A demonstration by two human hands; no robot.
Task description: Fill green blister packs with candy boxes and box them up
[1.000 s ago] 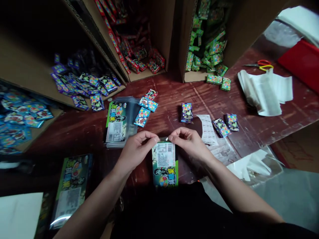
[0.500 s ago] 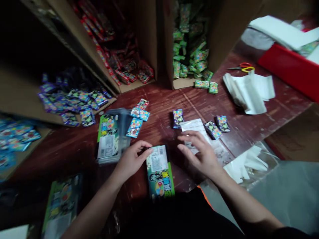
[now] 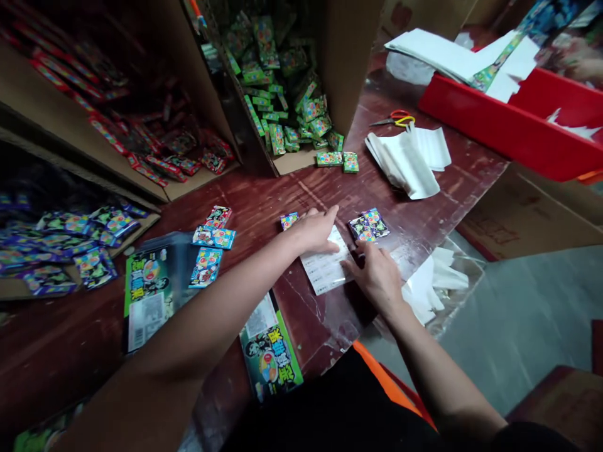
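Observation:
My left hand [image 3: 316, 233] lies across a white sheet of printed labels [image 3: 324, 271], its fingers stretched out and spread. At the sheet's right edge is my right hand [image 3: 380, 277], fingers bent and apart, with no object visible in it. Just beyond it lie two small dark purple candy packets [image 3: 368, 225]. Another purple packet [image 3: 289, 220] shows partly behind my left hand. Close to my body a green printed plastic pouch [image 3: 272, 358] rests on the table, its upper end partly covered by my left forearm.
Open cartons hold purple packets [image 3: 94, 267], red packets [image 3: 174, 164] and green packets [image 3: 277, 135]. Left of my forearm is a stack of pouches [image 3: 146, 292], beside blue packets [image 3: 206, 267]. Scissors [image 3: 400, 118], white paper strips [image 3: 409, 163] and a red bin [image 3: 509, 119] are at the right.
My left hand has left the green pouch and reached right onto the label sheet. My right hand has drawn to the sheet's right edge. The two purple packets now lie together. The view has turned right.

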